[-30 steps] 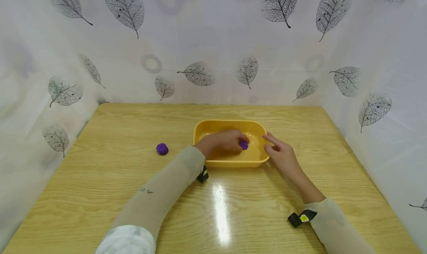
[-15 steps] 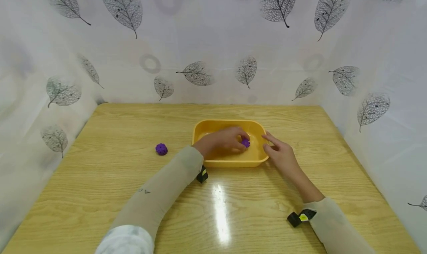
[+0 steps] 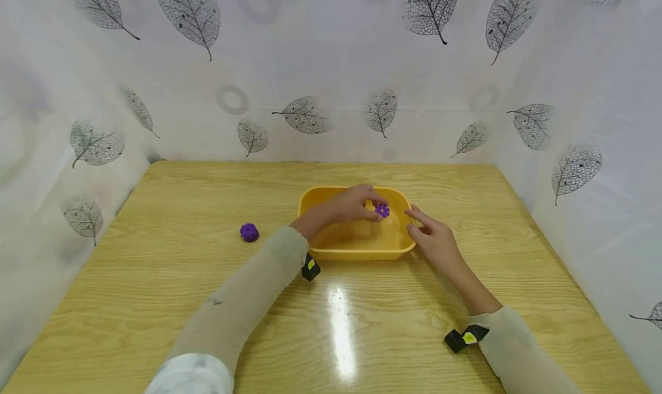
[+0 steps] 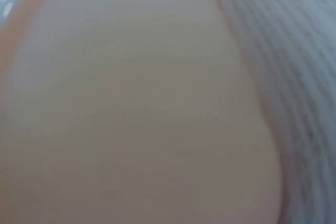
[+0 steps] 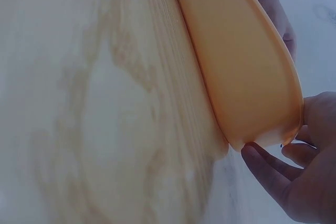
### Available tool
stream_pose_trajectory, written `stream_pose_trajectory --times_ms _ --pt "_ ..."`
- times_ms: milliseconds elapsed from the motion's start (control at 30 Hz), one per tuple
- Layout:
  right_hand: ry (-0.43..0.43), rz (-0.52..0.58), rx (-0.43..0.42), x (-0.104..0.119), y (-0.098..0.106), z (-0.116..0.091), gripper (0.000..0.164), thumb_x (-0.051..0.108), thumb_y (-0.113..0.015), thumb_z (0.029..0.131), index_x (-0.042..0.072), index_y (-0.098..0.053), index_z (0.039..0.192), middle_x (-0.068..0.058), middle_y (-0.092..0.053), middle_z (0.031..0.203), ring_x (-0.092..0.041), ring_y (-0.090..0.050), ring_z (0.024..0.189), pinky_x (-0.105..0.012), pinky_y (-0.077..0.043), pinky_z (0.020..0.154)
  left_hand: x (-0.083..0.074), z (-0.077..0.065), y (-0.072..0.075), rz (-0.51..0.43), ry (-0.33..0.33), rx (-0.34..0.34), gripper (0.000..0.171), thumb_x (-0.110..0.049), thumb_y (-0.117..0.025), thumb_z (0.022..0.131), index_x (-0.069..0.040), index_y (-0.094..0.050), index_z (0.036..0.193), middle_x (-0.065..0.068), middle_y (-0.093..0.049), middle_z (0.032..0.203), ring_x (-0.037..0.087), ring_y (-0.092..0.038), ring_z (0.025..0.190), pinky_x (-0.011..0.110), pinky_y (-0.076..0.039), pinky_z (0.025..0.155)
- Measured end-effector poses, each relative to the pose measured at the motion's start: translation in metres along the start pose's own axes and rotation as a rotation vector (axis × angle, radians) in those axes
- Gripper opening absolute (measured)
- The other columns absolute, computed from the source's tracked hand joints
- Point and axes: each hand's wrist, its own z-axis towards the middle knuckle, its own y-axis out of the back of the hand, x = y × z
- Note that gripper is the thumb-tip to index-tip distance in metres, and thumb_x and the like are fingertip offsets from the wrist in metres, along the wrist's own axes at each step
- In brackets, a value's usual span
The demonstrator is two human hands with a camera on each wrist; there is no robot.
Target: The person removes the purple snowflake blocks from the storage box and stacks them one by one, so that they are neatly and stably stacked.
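A purple flower-shaped piece [image 3: 382, 211] is pinched between the thumb and index finger of my left hand [image 3: 354, 203], above the inside of a yellow plastic basin [image 3: 357, 255]. The basin stands on the table, partly covered by that hand. My right hand [image 3: 437, 242] holds the basin's right end, fingertips at the rim. The right wrist view shows the same basin [image 5: 241, 61] from the side, with the right hand [image 5: 310, 166] at its end wall. Only blurred skin and sleeve fill the left wrist view.
A small purple clump of similar flower-shaped pieces [image 3: 249, 232] lies on the wooden table [image 3: 196, 199], left of the basin. A pale curtain with leaf prints [image 3: 320, 55] hangs behind the table and along both sides.
My left hand has risen from the basin's floor and moved slightly back, lifting the purple flower-shaped piece with it. The right hand stays at the basin's end.
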Motion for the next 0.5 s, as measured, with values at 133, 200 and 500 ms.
stream_pose_trajectory --times_ms 133,200,500 --pt "0.002 0.004 0.0 0.001 0.0 0.0 0.044 0.023 -0.058 0.102 0.012 -0.055 0.145 0.0 -0.041 0.158 -0.032 -0.068 0.098 -0.019 -0.052 0.066 -0.001 -0.008 0.011 -0.01 -0.017 -0.044 0.04 -0.031 -0.07 0.095 -0.015 -0.068 0.132 0.003 -0.061 0.114 0.02 -0.055 0.102 0.028 -0.046 0.087" --pt "0.003 -0.003 -0.004 0.0 -0.001 0.0 0.044 0.023 -0.058 0.102 0.013 -0.056 0.145 0.001 -0.042 0.158 -0.029 -0.068 0.096 -0.02 -0.052 0.066 -0.002 -0.014 0.015 -0.046 -0.011 -0.064 0.04 -0.03 -0.071 0.095 -0.015 -0.068 0.132 0.003 -0.062 0.116 0.021 -0.055 0.102 0.029 -0.047 0.086" --pt "0.008 -0.021 -0.026 -0.005 -0.002 0.002 0.044 0.026 -0.059 0.102 0.013 -0.057 0.144 -0.001 -0.043 0.157 -0.01 -0.065 0.086 -0.019 -0.052 0.065 -0.002 -0.045 0.021 -0.245 -0.019 -0.164 0.043 -0.027 -0.075 0.093 -0.011 -0.067 0.131 0.002 -0.062 0.113 0.019 -0.05 0.085 0.028 -0.044 0.075"
